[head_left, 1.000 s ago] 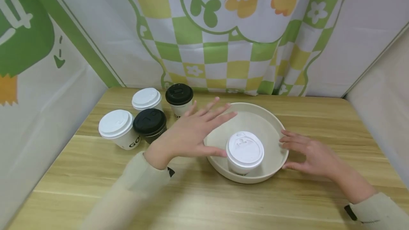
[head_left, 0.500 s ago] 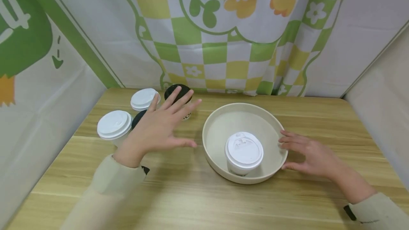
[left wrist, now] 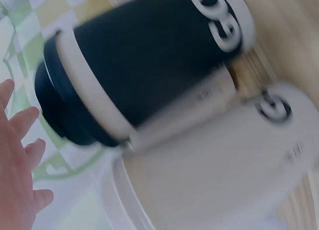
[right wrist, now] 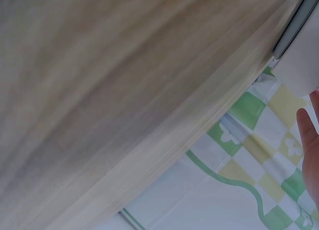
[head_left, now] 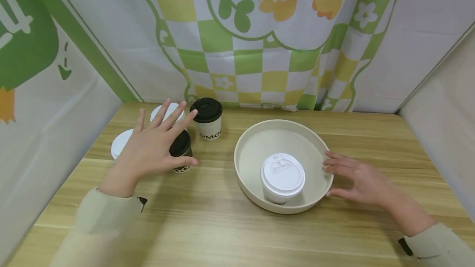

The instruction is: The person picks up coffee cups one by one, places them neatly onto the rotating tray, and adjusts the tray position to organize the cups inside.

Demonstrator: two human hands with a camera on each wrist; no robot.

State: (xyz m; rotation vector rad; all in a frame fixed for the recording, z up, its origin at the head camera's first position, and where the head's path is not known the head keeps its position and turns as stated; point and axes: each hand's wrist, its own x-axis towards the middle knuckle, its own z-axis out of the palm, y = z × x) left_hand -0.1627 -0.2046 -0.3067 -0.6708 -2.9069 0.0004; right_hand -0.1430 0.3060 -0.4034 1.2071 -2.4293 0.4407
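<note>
My left hand hovers with spread fingers over a group of lidded paper cups on the left. Partly behind it are a white-lidded cup in front, another white-lidded cup at the back, and a dark cup with a black lid. In the left wrist view the dark cup and a white cup fill the picture, beside the fingers. My right hand rests its fingertips on the right rim of a round beige tray. One white-lidded cup stands upright inside the tray.
A white cup with a black lid stands just right of the group, near the table's back edge. Behind the wooden table hangs a green and yellow checked curtain. Pale fabric walls rise at both sides.
My left hand has moved left from over the tray to the cup group, fingers still spread. The right hand, the tray and the cup in it have stayed in place.
</note>
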